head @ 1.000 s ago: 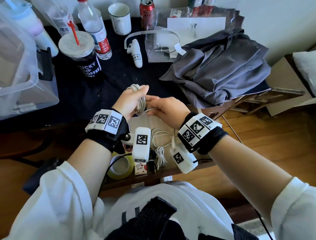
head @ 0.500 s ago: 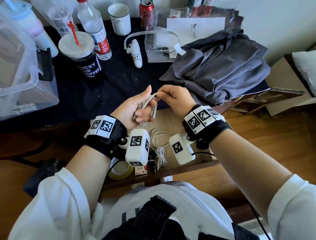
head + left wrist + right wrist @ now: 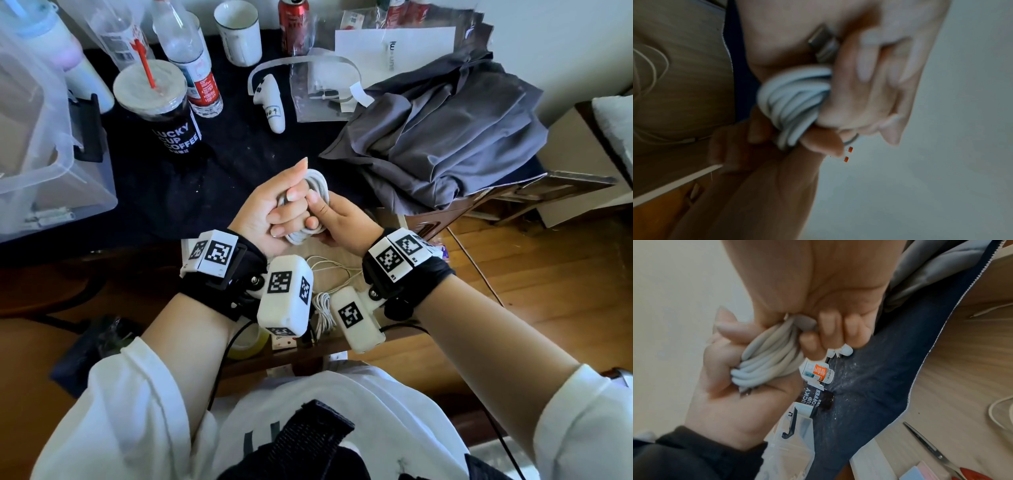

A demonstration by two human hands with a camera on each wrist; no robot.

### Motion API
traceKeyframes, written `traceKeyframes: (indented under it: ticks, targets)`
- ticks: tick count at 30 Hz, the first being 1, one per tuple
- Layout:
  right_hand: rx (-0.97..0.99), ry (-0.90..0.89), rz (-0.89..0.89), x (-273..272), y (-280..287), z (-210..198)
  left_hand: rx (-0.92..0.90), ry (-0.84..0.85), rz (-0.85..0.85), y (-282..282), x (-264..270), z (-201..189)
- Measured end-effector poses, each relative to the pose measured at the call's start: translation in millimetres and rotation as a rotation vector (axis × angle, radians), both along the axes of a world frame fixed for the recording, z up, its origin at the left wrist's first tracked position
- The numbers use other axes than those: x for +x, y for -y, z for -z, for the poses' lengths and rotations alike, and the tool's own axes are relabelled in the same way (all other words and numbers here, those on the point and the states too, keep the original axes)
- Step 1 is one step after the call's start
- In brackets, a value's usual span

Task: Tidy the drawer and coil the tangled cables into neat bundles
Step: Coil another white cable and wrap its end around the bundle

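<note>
**Two hands on one coiled white cable, centre frame**

We count 2 hands, both on 1 white cable wound into a bundle, held mid-frame in the head view above the open drawer. Left hand: fingers curled round the coil, index tip sticking up. Right hand: thumb and fingers clamped on the coil's right side. In the left wrist view we see approx. 5–6 loops plus 1 metal plug end against the palm; that pic is blurred, so plug type is unclear. The right wrist view shows the loops squeezed between both hands.

In the drawer, lower centre of the head view: 1 thin white cable lying loose and 1 small white cable bundle; the rest is hidden behind the wrist cameras. 1 pair of scissors shows at the lower right of the right wrist view, cut off by the edge.

On the dark tabletop, upper part of the head view: 1 coffee cup w/ red straw, 1 water bottle, 1 white mug, 1 red can cut off at top, 1 white controller, 1 grey cloth, 1 clear plastic box cut off at left.
</note>
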State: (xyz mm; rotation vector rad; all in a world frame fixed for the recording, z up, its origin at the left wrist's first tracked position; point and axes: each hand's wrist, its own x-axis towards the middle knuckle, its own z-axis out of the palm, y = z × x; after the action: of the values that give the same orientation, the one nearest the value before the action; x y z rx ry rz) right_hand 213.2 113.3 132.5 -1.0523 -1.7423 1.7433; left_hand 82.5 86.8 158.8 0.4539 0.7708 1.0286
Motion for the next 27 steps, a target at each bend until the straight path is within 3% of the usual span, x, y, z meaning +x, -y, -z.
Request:
traceKeyframes:
  ticks: [5, 9, 14, 19, 27]
  targets:
    - [0.216, 0.177, 0.141, 0.0, -4.2, 0.4, -0.055, -0.212, -0.139, -3.3, 8.5, -0.5]
    - [0.241, 0.250, 0.190, -0.3, -9.9, 0.6, -0.045, -0.312, -0.152, -5.6, 9.7, 3.0]
    - [0.258, 0.247, 0.251, 0.9, -13.6, -4.8, 0.109, -0.220, -0.061, -1.4, 11.3, -0.3]
    - [0.210, 0.247, 0.279, 1.0, -15.9, -2.8, 0.081, -0.224, 0.028, -0.9, 5.7, 3.7]
    - [0.050, 0.237, 0.205, -5.2, -10.8, -2.1, -0.033, -0.216, -0.070, -4.1, 15.0, -1.0]
